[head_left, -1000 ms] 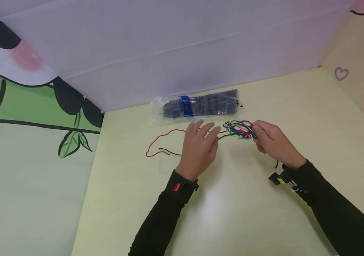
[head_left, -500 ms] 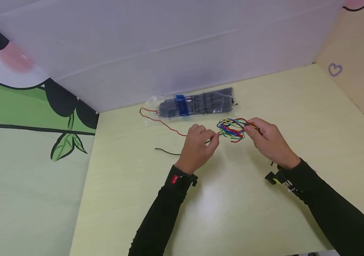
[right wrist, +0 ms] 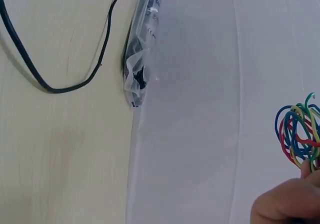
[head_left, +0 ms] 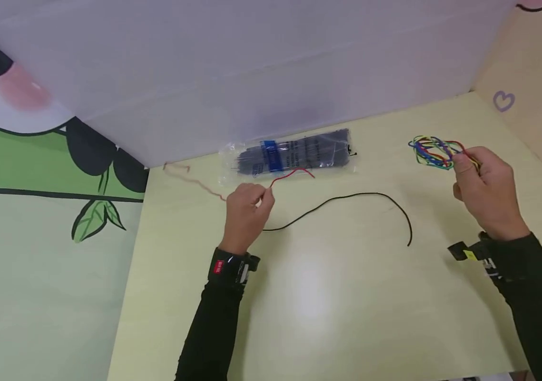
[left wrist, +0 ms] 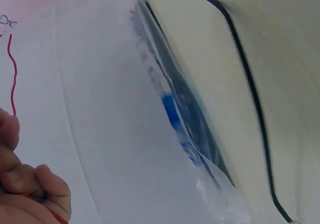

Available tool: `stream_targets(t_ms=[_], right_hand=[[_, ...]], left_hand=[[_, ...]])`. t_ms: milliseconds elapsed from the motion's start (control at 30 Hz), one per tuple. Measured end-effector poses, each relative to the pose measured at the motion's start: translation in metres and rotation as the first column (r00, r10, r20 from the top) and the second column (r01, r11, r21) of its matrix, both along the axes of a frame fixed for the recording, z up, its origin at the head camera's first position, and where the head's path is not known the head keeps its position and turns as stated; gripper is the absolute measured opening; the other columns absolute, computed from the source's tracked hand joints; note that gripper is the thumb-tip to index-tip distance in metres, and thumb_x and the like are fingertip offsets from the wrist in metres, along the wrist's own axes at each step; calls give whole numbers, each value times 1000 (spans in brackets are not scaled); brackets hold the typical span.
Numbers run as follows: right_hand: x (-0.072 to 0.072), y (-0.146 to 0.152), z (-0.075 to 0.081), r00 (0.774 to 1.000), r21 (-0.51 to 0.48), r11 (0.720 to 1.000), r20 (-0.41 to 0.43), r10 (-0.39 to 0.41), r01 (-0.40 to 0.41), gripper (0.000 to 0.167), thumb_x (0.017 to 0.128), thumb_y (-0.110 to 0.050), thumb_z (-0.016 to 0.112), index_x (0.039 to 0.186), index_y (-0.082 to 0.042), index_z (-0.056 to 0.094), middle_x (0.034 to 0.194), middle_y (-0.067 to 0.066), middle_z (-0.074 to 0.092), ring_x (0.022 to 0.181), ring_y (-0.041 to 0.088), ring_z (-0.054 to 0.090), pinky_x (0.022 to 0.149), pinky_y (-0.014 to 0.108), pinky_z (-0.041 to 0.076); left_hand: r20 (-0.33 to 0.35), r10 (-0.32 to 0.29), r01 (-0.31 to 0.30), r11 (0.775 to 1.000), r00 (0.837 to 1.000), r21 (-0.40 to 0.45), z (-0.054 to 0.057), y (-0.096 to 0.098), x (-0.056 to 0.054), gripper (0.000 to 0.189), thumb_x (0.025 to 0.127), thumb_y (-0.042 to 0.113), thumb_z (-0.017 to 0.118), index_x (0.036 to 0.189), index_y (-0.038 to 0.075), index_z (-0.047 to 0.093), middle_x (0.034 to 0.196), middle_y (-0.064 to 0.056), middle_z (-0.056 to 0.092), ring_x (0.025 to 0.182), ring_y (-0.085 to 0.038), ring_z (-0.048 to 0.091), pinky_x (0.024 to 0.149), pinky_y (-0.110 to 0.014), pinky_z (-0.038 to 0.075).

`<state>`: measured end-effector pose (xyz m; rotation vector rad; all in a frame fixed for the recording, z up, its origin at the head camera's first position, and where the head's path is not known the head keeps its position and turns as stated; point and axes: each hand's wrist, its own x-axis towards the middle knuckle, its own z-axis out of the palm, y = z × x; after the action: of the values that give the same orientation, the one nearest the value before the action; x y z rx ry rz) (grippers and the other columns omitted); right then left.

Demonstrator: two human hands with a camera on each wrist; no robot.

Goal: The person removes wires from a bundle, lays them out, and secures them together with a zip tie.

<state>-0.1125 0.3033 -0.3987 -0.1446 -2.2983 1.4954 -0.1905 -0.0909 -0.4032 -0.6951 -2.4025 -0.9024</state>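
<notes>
My left hand (head_left: pixel 247 217) pinches a red wire (head_left: pixel 292 173) between thumb and forefinger. One end of that wire sticks out to the right, and its blurred tail trails off to the left. Held off the table at the right, a tangled bundle of blue, yellow, green and red wires (head_left: pixel 432 152) is gripped between the thumb and fingers of my right hand (head_left: pixel 489 193); the right wrist view also shows this bundle (right wrist: pixel 300 134). A black wire (head_left: pixel 347 197) lies in a curve on the table, its left part hidden behind the left hand.
Near the back wall lies a clear plastic bag (head_left: pixel 299 153) of thin dark strips with a blue band. The pale table (head_left: pixel 328 307) meets a white wall (head_left: pixel 275 69) behind and a beige panel (head_left: pixel 537 95) at the right.
The left hand has pinched the red wire and drawn it leftward, apart from the bundle. My right hand has carried the bundle to the right. The black wire now lies apart from the bundle.
</notes>
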Motion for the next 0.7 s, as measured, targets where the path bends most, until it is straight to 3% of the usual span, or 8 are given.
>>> stream_targets(t_ms=[100, 200, 267, 333, 433, 567, 600, 700], right_hand=[[-1, 4, -5, 997, 43, 999, 71, 20, -23, 16, 104, -28, 46, 109, -16, 56, 75, -3, 50, 50, 10, 43, 42, 30, 30], [-2, 6, -15, 987, 195, 980, 163, 10, -42, 35, 105, -36, 40, 116, -5, 54, 84, 9, 55, 58, 17, 44, 45, 30, 30], [-4, 15, -24, 968, 292, 954, 251, -5, -71, 47, 105, -41, 34, 119, 2, 50, 93, 17, 55, 64, 22, 44, 47, 30, 31], [-7, 27, -34, 937, 360, 925, 350, -16, -119, 57, 105, -44, 28, 121, 8, 46, 101, 24, 52, 69, 26, 44, 51, 31, 33], [-10, 42, -47, 875, 364, 911, 484, -5, -196, 62, 105, -45, 21, 122, 11, 41, 99, 25, 47, 71, 29, 44, 53, 33, 34], [-14, 55, -57, 813, 363, 891, 583, 10, -271, 64, 104, -45, 19, 125, 13, 36, 100, 26, 47, 76, 32, 46, 57, 35, 35], [-15, 57, -58, 806, 372, 883, 592, 12, -286, 65, 104, -45, 20, 127, 13, 35, 103, 28, 48, 78, 33, 47, 59, 36, 36], [-16, 57, -56, 834, 473, 840, 550, -45, -267, 60, 103, -40, 29, 127, 15, 37, 107, 35, 49, 84, 44, 48, 60, 44, 39]], left_hand=[[6, -46, 46, 998, 999, -46, 4, 11, 0, 36, 97, 15, 53, 61, 13, 55, 56, 0, 48, 68, -22, 57, 67, -33, 46], [11, -47, 47, 997, 999, -55, 1, 19, 1, 35, 98, 16, 53, 63, 13, 58, 57, 0, 49, 68, -20, 55, 68, -32, 47], [12, -38, 39, 997, 999, -68, -2, 22, 3, 33, 97, 16, 54, 65, 12, 61, 59, -1, 51, 68, -20, 54, 68, -31, 46], [19, -38, 39, 995, 999, -88, -5, 25, 4, 32, 97, 17, 55, 67, 11, 63, 59, -1, 50, 67, -18, 49, 66, -30, 43], [31, -50, 54, 991, 998, -119, -8, 32, 5, 30, 98, 16, 55, 70, 10, 66, 58, -1, 46, 64, -18, 44, 67, -30, 39], [38, -55, 61, 986, 998, -156, -12, 41, 8, 28, 98, 18, 56, 75, 10, 70, 56, 0, 38, 61, -17, 38, 67, -29, 34], [35, -52, 57, 985, 998, -164, -13, 44, 10, 27, 98, 19, 57, 76, 10, 71, 56, 0, 38, 61, -17, 38, 66, -29, 33], [4, -38, 38, 977, 999, -208, -14, 51, 14, 26, 98, 21, 57, 79, 11, 73, 57, 0, 39, 63, -17, 39, 62, -28, 32]])
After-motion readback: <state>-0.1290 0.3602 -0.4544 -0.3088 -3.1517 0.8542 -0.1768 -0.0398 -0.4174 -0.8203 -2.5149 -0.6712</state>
